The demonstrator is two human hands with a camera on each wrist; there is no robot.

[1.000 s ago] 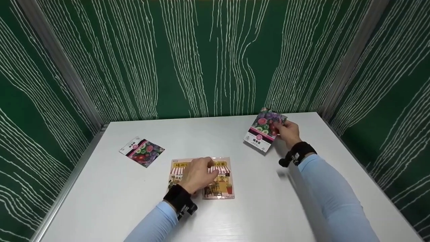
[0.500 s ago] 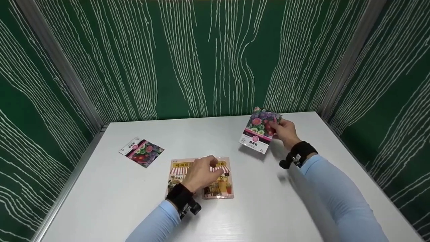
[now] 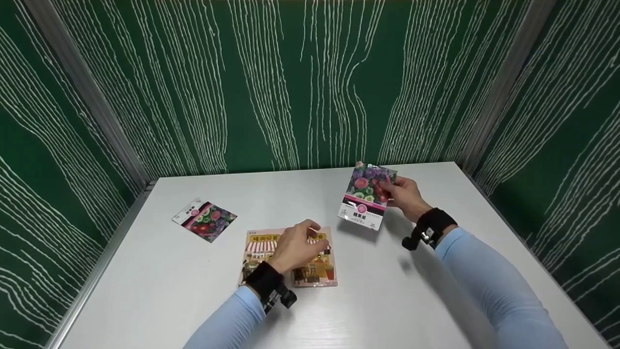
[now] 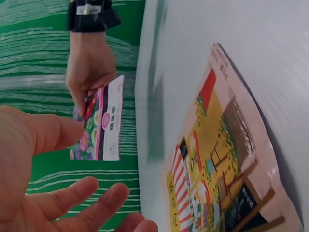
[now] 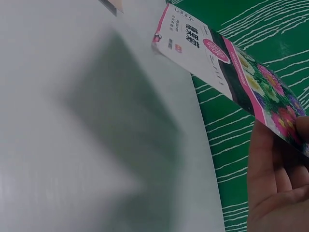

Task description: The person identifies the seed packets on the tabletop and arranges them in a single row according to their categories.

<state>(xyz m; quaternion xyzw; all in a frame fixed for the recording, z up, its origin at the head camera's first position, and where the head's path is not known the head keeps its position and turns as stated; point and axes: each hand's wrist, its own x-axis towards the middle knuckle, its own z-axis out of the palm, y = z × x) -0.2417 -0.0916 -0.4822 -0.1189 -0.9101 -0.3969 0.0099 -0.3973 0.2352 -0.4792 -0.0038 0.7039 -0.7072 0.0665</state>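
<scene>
My right hand [image 3: 406, 198] pinches a flower seed packet [image 3: 359, 207] between thumb and fingers, above the back right of the table. Its white printed end tilts down, and the right wrist view shows the packet [image 5: 227, 72] well off the surface. Over the middle, my left hand [image 3: 296, 246] hovers with loosely bent fingers and holds nothing. Beneath it, two yellow seed packets with striped awnings lie side by side, the left packet [image 3: 257, 248] and the right packet [image 3: 317, 275]. The left hand partly hides both. In the left wrist view its fingers [image 4: 72, 193] are spread apart.
A second flower seed packet [image 3: 206, 219] of the same design lies turned on the left of the white table [image 3: 193, 291]. Green walls [image 3: 315, 97] with white wavy lines stand behind and at both sides.
My right hand has brought the flower seed packet left and a little closer, turning it more upright. My left hand has shifted slightly right over the yellow packets, fingers parting more from the thumb.
</scene>
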